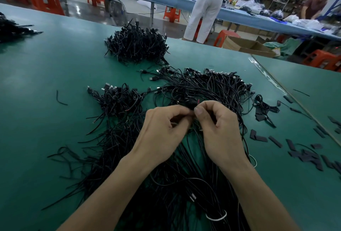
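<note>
**A thin black cable [191,103] is pinched between both hands above a green desk [55,64]**

The left hand [162,129] and the right hand [219,129] are brought together over the middle of the desk. Both bare forearms are stretched forward from the lower edge of the view and converge towards each other. Both hands are seen from the back, with the knuckles raised.

The left fingers [176,110] are curled inwards, and their tips are closed on the thin black cable. The same cable is gripped just beside them by the right thumb and forefinger. The right thumbnail is turned up towards the camera, and the other right fingers are folded beneath the palm.

Only a short dark stretch of the cable is seen between the fingertips, with a small red tip at the right forefinger. Its remaining length cannot be told apart from the wide spread of loose black cables [212,87] lying under the hands.

A small heap of coiled black cables [118,99] is set to the left of the hands. A larger mound of bundled black cables [136,46] lies further back. Flat black rectangular strips [258,138] are scattered on the desk to the right. A white tie [215,218] is seen among the cables near the right forearm.

Beyond the desk, a person in white trousers [204,13] stands at a long blue bench [166,0], with red plastic stools [171,14] beside it.
</note>
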The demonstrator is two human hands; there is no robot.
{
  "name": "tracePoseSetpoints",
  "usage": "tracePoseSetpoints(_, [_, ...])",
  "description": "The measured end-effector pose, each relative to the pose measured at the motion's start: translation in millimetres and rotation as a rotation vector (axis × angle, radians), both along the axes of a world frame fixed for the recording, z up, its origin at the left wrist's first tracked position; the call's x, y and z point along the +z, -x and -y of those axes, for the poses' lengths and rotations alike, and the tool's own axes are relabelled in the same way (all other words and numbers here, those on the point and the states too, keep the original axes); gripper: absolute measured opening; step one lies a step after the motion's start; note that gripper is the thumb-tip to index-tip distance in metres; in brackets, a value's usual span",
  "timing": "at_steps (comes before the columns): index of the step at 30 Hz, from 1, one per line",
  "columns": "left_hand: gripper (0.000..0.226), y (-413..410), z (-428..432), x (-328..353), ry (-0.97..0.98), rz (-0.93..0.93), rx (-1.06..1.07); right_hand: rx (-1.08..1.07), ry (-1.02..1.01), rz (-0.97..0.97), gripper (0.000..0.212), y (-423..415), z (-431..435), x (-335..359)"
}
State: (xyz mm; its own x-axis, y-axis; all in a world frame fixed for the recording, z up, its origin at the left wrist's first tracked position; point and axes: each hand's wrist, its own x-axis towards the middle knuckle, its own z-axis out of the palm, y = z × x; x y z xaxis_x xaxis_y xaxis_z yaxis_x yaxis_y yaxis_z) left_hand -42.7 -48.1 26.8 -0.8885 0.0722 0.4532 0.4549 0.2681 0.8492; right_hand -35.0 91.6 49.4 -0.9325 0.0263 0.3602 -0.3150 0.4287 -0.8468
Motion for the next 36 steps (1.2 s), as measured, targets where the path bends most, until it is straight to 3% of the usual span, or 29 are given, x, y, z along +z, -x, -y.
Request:
tracePoseSetpoints(3, [0.025, 2.7, -1.2, -0.9, -0.078, 0.141, -0.082, 0.060, 0.010, -0.014, 0.017, -3.1, 2.9, 2.4])
tracePoseSetpoints(7, [0.032, 2.5, 2.5, 9.1, -0.428, 0.261, -0.280, 0.105, -0.060, -0.016, 0.018, -7.3, 9.1, 1.9])
tracePoseSetpoints(10, [0.050, 2.8, 6.3, 8.4, -0.540, 0.389, -0.202, 0.114, -0.103, -0.021, 0.019, -9.0, 10.8, 3.2])
tracePoseSetpoints(14, [0.042, 8.0, 14.9, 8.0, -0.650, 0.470, -0.303, 0.090, -0.175, -0.002, 0.019, -9.2, 10.0, 1.9])
tracePoseSetpoints(20, [0.042, 5.4, 15.0, 11.1, -0.496, 0.385, -0.222, 0.036, -0.136, 0.081, 0.019, -5.0, 6.3, -11.6])
tracePoseSetpoints(22, [0.033, 5.7, 14.6, 10.6, -0.470, 0.365, -0.164, 0.006, -0.116, 0.091, 0.020, -2.7, 3.5, -14.8])
tracePoseSetpoints(26, [0.003, 4.7, 14.5, 8.8, -0.222, 0.345, -0.215, -0.080, -0.075, 0.075, 0.021, 0.6, -1.4, -17.8])
tracePoseSetpoints(28, [0.010, 3.1, 11.3, 5.5, -0.092, 0.335, -0.194, -0.136, -0.066, 0.042, 0.019, 1.1, -1.7, -17.9])
tracePoseSetpoints(33, [0.030, 6.4, 8.6, -1.7, -0.135, 0.360, -0.122, -0.119, -0.026, -0.044, 0.020, -0.4, 2.3, -14.3])
tracePoseSetpoints(36, [0.028, 6.9, 8.8, -2.7, -0.063, 0.375, -0.113, -0.040, 0.058, -0.019, 0.019, -1.5, 6.7, -13.3])
